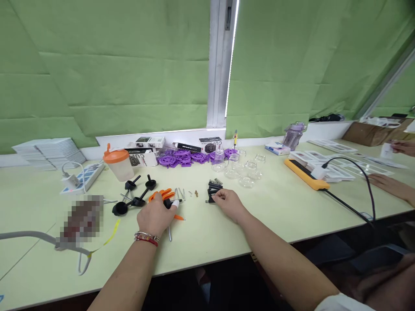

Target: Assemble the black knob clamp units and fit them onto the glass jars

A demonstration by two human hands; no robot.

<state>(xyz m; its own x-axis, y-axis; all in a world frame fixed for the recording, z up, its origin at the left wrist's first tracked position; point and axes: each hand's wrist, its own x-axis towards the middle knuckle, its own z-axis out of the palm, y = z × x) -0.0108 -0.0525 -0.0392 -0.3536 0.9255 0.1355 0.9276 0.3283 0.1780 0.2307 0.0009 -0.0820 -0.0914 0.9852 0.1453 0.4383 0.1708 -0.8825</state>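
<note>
My left hand (153, 219) rests low over the left-middle of the table. Its fingers are closed round a small black part (169, 203), mostly hidden by the hand, and the thumb tip looks white. Orange plastic pieces (164, 193) lie just beyond those fingers, beside thin metal pins (179, 193). Left of this hand are black funnel-shaped parts with stems (138, 201). My right hand (229, 204) has thumb and forefinger pinched at the near end of a row of black cylindrical pieces (214, 187); what sits between the fingertips is hard to see. Springs (218, 181) lie behind that row.
Purple plastic parts (183, 158) and clear cups (232, 166) line the back. An orange-lidded cup (118, 163) and power strip (84, 178) stand left. An orange-and-black power strip (306, 174) with a cable lies right. Another person's hands (387, 182) are at the far right.
</note>
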